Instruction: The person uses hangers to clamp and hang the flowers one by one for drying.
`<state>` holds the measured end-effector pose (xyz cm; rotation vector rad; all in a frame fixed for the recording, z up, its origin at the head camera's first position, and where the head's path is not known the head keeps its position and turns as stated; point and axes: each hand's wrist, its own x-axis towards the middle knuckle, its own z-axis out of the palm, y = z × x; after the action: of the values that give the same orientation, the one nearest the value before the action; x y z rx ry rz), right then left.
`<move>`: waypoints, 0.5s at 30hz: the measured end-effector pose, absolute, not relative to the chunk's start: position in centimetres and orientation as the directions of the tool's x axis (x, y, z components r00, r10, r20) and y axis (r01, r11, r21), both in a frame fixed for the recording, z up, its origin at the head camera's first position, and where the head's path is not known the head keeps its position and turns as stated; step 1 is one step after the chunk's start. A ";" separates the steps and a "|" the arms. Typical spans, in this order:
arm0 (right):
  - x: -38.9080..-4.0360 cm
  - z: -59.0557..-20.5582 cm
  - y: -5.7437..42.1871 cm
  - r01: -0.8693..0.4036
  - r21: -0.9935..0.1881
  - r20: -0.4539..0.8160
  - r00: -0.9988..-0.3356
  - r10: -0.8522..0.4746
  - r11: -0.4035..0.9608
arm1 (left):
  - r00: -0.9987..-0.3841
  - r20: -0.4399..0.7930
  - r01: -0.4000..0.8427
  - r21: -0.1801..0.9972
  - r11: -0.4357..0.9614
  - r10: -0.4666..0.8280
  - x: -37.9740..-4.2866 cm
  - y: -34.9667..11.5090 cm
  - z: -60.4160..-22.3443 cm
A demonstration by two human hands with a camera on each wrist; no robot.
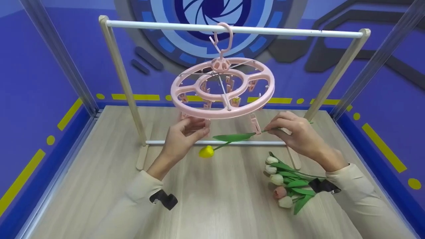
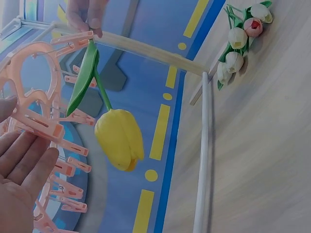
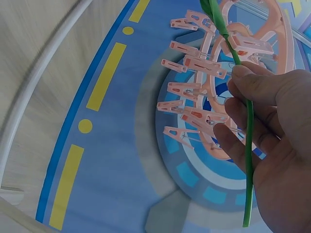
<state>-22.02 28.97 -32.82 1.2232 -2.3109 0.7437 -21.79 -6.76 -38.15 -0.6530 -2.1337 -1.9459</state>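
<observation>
A pink round clip hanger [image 1: 220,114] hangs by its hook from a white bar. My right hand [image 1: 294,132] pinches the green stem [image 3: 249,145] of a yellow tulip [image 2: 119,138] between thumb and fingers. The tulip lies sideways under the ring, its bloom toward the left and its leaf [image 1: 234,137] in the middle. Its stem meets the lower end of a pink clothespin [image 1: 255,124] at the ring's right front. My left hand [image 1: 181,136] holds another clothespin [image 2: 41,125] at the left front, thumb above and fingers beneath.
Several white tulips and a pink tulip [image 1: 280,192] lie bunched on the table [image 1: 212,205] by my right forearm. The hanger's stand has wooden legs [image 1: 121,73], a white top bar [image 1: 285,31] and a lower bar [image 1: 219,143]. Blue patterned walls [image 1: 43,66] surround the table.
</observation>
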 end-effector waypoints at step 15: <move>-21.6 -32.3 29.8 -0.833 -0.212 0.614 -0.520 -0.594 0.511 | -0.870 0.441 0.457 0.889 0.026 0.222 -21.2 -6.3 -37.9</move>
<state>-21.60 29.79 -32.27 1.1686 -2.2857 0.6826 -21.18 -6.35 -37.93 -0.7113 -2.1132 -1.9500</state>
